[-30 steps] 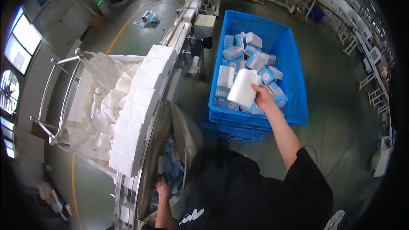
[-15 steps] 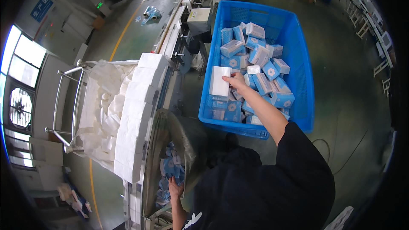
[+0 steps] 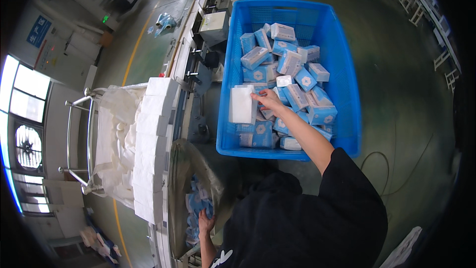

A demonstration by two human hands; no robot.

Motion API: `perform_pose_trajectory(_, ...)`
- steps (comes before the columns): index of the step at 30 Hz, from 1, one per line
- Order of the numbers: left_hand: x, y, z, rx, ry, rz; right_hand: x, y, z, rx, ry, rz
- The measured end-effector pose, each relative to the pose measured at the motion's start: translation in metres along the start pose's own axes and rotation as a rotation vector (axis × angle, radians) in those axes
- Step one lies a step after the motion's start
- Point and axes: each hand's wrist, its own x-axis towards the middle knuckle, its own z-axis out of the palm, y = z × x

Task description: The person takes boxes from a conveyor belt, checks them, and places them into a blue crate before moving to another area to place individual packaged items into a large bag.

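My right hand (image 3: 267,100) pinches the right edge of a white tissue stack (image 3: 242,105) with no wrapper on it, over the left side of a large blue plastic crate (image 3: 349,94). Beneath and beside it lie many blue-and-white tissue packs (image 3: 289,63), piled loosely at various tilts. Lower down, my left hand (image 3: 206,222) reaches into an open grey-green sack (image 3: 181,156). Its fingers curl against a blue plastic wrapper (image 3: 208,210) among other crumpled wrappers; part of the grip is hidden.
Left of the sack, a row of white tissue stacks (image 3: 149,161) stands along the conveyor (image 3: 181,77). Beyond it is a metal-railed cart (image 3: 89,139) lined with pale cloth holding loose white tissue (image 3: 124,139). A hose (image 3: 379,155) lies on the floor at right.
The view has shifted, so the crate and cart appear farther left. My right hand has moved slightly nearer with the white tissue stack; my left hand stays in the sack.
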Motion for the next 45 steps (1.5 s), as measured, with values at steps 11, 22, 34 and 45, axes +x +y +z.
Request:
perform_pose_trajectory(11,0.009,0.018,-0.003,-0.019,-0.053,0.048,-0.007,0.065,-0.203,-1.296,0.165,-0.137)
perform_pose_trajectory(22,0.051,0.113,-0.063,-0.100,-0.058,0.400,-0.105,0.058,-0.186,-1.109,0.255,-0.385)
perform_pose_trajectory(34,-0.003,0.311,-0.101,-1.447,-0.464,0.484,-0.359,-0.024,0.065,-0.622,0.202,-0.841)
perform_pose_trajectory(45,-0.030,0.210,-0.086,-1.330,-0.664,0.618,-0.422,0.095,0.130,-0.317,0.180,-0.342)
